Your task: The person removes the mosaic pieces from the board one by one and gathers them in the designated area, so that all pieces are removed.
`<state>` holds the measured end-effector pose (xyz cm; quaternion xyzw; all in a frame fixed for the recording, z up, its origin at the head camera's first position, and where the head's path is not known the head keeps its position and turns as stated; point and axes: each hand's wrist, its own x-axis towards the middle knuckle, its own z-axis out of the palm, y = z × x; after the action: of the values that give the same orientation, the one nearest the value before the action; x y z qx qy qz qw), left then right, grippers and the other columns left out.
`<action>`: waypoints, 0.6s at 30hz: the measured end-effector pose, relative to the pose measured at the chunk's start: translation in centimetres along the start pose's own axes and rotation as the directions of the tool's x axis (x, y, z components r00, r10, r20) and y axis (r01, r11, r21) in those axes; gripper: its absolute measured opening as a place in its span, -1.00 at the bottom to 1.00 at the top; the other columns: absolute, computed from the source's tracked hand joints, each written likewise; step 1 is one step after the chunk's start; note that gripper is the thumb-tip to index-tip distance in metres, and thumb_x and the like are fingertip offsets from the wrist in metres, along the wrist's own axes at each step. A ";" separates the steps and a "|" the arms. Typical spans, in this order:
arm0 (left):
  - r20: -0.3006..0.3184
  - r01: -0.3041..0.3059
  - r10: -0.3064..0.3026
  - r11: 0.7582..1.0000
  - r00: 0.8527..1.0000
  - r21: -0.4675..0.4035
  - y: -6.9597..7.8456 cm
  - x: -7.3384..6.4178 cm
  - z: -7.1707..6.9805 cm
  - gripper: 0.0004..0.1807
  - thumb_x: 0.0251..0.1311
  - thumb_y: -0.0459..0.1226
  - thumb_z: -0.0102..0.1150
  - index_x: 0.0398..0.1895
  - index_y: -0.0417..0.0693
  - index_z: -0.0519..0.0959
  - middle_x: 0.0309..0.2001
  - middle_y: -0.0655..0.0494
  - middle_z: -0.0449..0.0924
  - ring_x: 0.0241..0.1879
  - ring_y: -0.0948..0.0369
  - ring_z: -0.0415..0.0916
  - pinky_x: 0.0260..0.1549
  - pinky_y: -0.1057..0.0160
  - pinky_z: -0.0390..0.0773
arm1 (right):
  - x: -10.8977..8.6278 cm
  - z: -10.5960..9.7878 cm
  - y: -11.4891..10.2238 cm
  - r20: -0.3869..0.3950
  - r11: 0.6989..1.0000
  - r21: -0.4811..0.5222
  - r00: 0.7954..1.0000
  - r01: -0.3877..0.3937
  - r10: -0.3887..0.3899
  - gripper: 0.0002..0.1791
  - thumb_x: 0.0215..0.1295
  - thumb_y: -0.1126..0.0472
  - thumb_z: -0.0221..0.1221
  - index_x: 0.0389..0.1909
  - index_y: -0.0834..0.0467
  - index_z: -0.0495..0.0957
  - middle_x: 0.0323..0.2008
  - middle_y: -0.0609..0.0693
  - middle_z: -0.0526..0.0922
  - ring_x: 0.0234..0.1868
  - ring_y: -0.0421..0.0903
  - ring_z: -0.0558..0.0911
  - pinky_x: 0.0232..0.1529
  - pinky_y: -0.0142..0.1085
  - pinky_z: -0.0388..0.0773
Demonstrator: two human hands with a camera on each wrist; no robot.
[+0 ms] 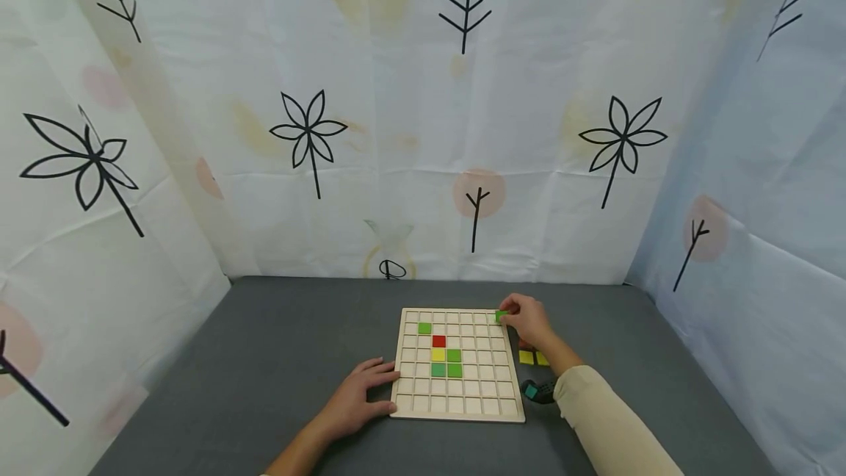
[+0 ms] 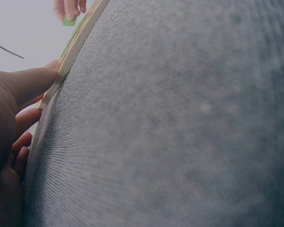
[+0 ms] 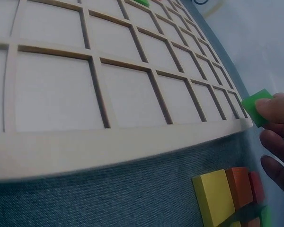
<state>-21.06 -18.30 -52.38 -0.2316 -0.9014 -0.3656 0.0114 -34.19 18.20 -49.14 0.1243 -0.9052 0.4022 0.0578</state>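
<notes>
A light wooden grid board (image 1: 489,413) lies on the grey table. At its top right corner, my right hand (image 1: 527,319) pinches a green square tile (image 3: 251,105) between thumb and fingers, close over the corner cell. My left hand (image 1: 355,399) rests at the board's left edge, thumb near the lower corner and fingertips farther up the side. In the grid sit a red tile (image 1: 439,341), a yellow tile (image 1: 438,354), a teal-green tile (image 1: 439,369) and several green tiles (image 1: 425,328).
Right of the board, partly under my right forearm, lie spare tiles: yellow (image 3: 214,196), orange (image 3: 239,187), red and green. A dark object with a teal patch (image 1: 532,391) lies by the right sleeve. Patterned white curtains (image 1: 396,131) surround the table.
</notes>
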 end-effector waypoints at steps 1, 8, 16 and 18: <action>0.000 0.001 -0.001 1.000 1.000 -0.001 0.0 0.0 0.0 -0.39 0.06 -0.01 0.39 0.18 -0.05 0.58 0.27 0.01 0.45 0.34 -0.11 0.20 0.16 -0.24 0.25 | 0.0 -0.1 0.1 -0.004 1.000 -0.006 1.000 0.000 0.000 -0.87 0.18 0.36 0.31 -0.26 0.21 0.59 -0.32 0.02 0.59 -0.26 0.01 0.57 -0.30 -0.11 0.54; -0.011 0.001 -0.001 1.000 1.000 0.000 0.2 -0.1 0.0 -0.40 0.05 -0.02 0.40 0.18 -0.05 0.59 0.26 0.01 0.46 0.33 -0.11 0.21 0.16 -0.23 0.26 | 0.3 -0.9 0.9 -0.012 0.999 -0.006 0.999 -0.049 0.049 -0.86 0.21 0.33 0.30 -0.22 0.21 0.59 -0.29 0.04 0.59 -0.26 0.01 0.56 -0.32 -0.13 0.53; -0.009 0.013 -0.013 1.000 1.000 0.004 0.2 -0.1 0.1 -0.41 0.05 -0.03 0.41 0.17 -0.03 0.59 0.26 0.04 0.46 0.34 -0.09 0.21 0.17 -0.23 0.25 | 0.5 -1.7 1.4 0.000 0.993 -0.015 0.993 -0.116 0.116 -0.84 0.23 0.32 0.29 -0.19 0.25 0.58 -0.27 0.08 0.59 -0.27 0.03 0.56 -0.30 -0.11 0.54; -0.010 0.015 -0.015 1.000 1.000 0.005 0.2 -0.1 0.1 -0.41 0.05 -0.04 0.41 0.17 -0.02 0.59 0.26 0.05 0.46 0.34 -0.08 0.21 0.17 -0.22 0.25 | 0.6 -1.7 1.5 0.005 0.992 -0.029 0.993 -0.120 0.121 -0.83 0.24 0.31 0.29 -0.19 0.26 0.58 -0.27 0.10 0.60 -0.26 0.05 0.56 -0.28 -0.10 0.54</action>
<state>-20.93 -18.18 -52.34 -0.2227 -0.9041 -0.3644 0.0139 -35.14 20.37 -48.94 0.0699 -0.9170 0.3913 0.0323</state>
